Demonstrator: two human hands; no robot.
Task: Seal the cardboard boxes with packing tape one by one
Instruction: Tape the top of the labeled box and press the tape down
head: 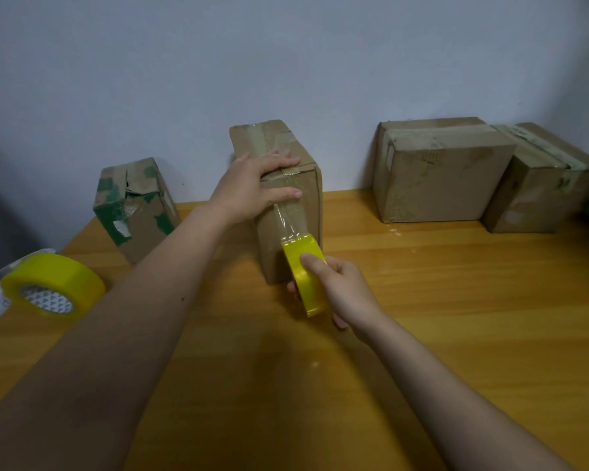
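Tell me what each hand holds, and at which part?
The right hand holds a yellow tape roll by its outer rim, thumb on top. The left hand grips nothing; it presses the top front edge of the middle box.

left forearm (123, 311): bare, sleeveless | right forearm (432, 379): bare

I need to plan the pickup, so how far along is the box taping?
Looks done: the two boxes on the right carry tape bands. In hand: the left hand presses the tape end on the middle box while the right hand pulls the yellow roll down its front. Probably left: the torn green-patched box. A spare roll lies nearby.
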